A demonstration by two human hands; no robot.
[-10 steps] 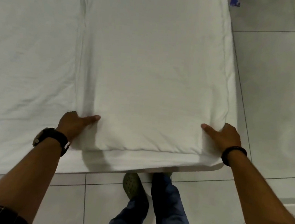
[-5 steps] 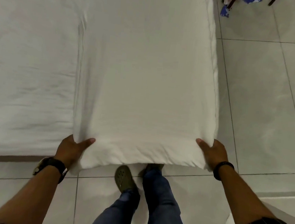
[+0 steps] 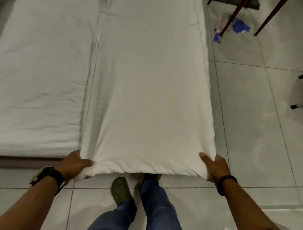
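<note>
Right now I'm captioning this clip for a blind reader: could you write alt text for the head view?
A person's left hand and right hand grip the near corners of a long white quilt, its end held past the bed edge above their shoes.

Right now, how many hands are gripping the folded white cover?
2: the left hand grips the near left corner of the cover, the right hand its near right corner. None hidden.

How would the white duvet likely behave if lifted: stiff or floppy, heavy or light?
Probably floppy: the white duvet bunches where the left hand grips it. Likely fairly bulky, since its near edge looks thick and padded. Unlikely to slip; the right hand pinches cloth.
</note>
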